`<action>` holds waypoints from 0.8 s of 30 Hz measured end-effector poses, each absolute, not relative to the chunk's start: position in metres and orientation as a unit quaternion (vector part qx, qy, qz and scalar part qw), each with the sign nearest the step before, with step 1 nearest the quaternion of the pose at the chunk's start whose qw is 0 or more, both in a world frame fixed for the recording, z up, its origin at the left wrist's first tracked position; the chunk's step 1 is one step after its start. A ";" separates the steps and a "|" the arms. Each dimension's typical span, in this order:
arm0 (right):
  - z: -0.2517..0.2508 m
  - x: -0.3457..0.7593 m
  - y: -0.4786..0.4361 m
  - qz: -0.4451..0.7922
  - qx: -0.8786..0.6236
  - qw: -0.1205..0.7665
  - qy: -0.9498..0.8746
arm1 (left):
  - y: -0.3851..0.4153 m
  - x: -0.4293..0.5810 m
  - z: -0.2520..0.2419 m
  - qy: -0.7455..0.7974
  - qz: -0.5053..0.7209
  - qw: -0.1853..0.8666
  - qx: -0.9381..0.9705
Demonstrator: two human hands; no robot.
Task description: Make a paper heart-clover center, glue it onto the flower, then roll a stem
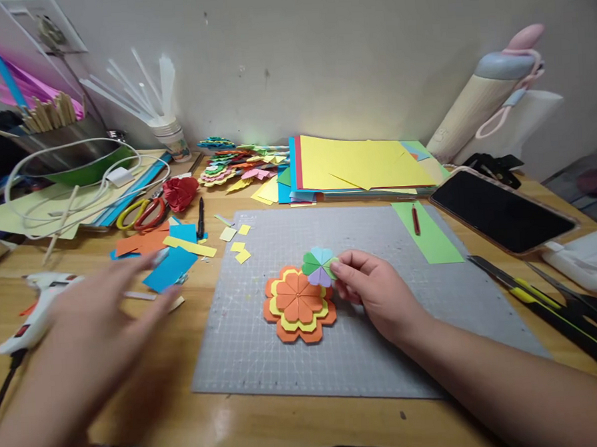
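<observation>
Between the thumb and fingers of my right hand (364, 283) is a small paper flower (319, 265) with green, light blue and purple petals. It hangs over the upper right edge of a larger layered orange and yellow paper flower (297, 303), which lies on the grey cutting mat (385, 352). My left hand (101, 320) is off the mat at the left, blurred, with thumb and fingers apart and nothing visible between them. Near it are a white glue gun (40, 307) and blue paper scraps (171, 269).
Scissors (142, 213), a black pen (201, 218) and yellow squares (238, 246) lie at the left. Stacked coloured paper (365, 163) stands at the back. On the right are a phone (500, 206), a green strip (429, 233), a black-yellow cutter (543, 304) and a bottle (477, 101).
</observation>
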State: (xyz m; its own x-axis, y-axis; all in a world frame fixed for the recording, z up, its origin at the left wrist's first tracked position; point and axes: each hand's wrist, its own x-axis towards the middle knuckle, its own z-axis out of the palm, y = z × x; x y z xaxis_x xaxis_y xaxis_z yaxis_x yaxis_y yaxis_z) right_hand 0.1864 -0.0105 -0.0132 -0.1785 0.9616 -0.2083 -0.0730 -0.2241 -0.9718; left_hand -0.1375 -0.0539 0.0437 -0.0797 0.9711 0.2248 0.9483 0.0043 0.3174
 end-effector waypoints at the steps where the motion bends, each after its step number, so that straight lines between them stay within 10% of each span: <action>1: -0.012 0.187 -0.013 0.610 -0.485 0.419 -0.466 | -0.057 -0.110 0.043 0.671 0.184 0.053 0.716; 24: -0.007 0.180 -0.023 0.660 -0.451 0.362 -0.479 | -0.029 -0.021 0.011 0.450 0.264 0.157 0.839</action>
